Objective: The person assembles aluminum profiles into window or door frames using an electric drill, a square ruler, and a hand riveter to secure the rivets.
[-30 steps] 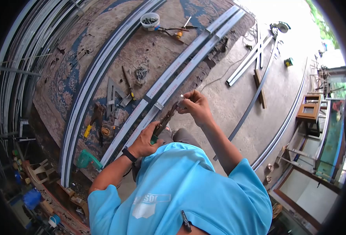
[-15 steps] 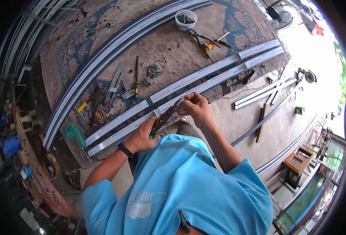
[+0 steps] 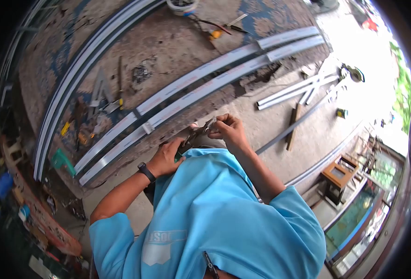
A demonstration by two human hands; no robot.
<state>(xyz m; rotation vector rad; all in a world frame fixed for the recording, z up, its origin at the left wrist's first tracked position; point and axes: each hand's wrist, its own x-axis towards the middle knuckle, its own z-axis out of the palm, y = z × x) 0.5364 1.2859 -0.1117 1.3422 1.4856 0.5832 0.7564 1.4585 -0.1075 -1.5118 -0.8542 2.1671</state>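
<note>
My left hand (image 3: 167,158), with a dark watch on its wrist, is wrapped round the green-ended handle of a dark metal tool (image 3: 196,135) close to my shirt. At the tool's far end, the bent fingers of my right hand (image 3: 228,129) pinch a small pale piece, too small to name. Just beyond my hands lie two long white-faced metal profiles (image 3: 182,106) with printed film, side by side along the table edge. A small metal bracket (image 3: 147,128) sits on the nearer one.
On the carpeted table (image 3: 177,51) lie a pile of screws (image 3: 142,72), a triangular square (image 3: 98,93), pliers (image 3: 214,25), a tub (image 3: 182,5) and a green tool (image 3: 63,162). More profiles (image 3: 289,90) and a wooden stool (image 3: 340,172) are on the right.
The view has shifted, so the table and profiles appear farther left and up. Both hands are now nearer my body, off the table edge, still holding the tool and the small piece.
</note>
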